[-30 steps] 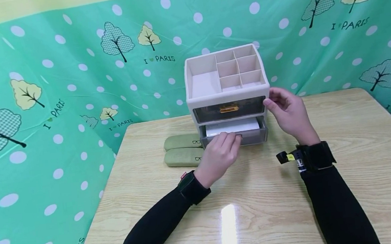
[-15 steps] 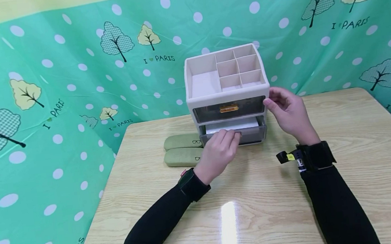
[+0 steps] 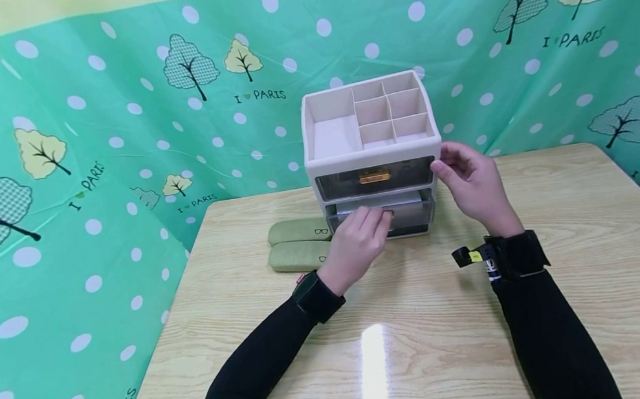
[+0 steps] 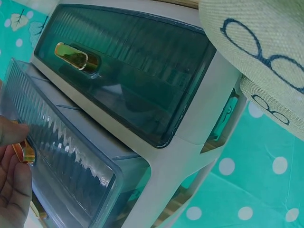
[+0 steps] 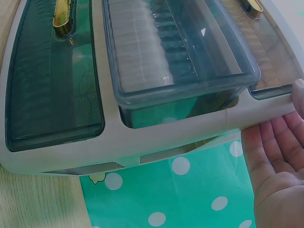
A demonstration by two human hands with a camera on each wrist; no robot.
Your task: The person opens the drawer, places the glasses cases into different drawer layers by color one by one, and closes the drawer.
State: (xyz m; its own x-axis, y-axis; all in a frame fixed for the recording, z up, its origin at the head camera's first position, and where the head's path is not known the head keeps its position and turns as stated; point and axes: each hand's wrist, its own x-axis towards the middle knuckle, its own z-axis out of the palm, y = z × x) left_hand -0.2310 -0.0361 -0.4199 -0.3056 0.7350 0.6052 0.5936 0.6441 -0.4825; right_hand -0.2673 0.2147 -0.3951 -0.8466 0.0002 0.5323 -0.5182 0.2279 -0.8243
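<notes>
A white desktop drawer organizer [image 3: 374, 153] stands on the table, with dark see-through drawers and gold handles. Its middle drawer [image 3: 413, 214] is partly pulled out; something pale [image 3: 379, 202] shows inside it. With thumb and fingers, my left hand [image 3: 358, 245] pinches that drawer's gold handle [image 4: 24, 151]. My right hand [image 3: 476, 191] grips the organizer's right side near the upper front corner, thumb at the front edge and fingers along the side wall. The upper drawer [image 3: 330, 187] and the bottom drawer [image 4: 123, 71] are closed.
Two green glasses cases [image 3: 296, 255] with printed spectacles lie left of the organizer, close to my left hand. Open compartments [image 3: 335, 136] divide the organizer's top. A green polka-dot cloth [image 3: 254, 135] hangs behind the wooden table [image 3: 440, 343].
The middle drawer has slid inward along with my left hand, so less of its inside shows and more of the bottom drawer appears below. My right hand has stayed in place.
</notes>
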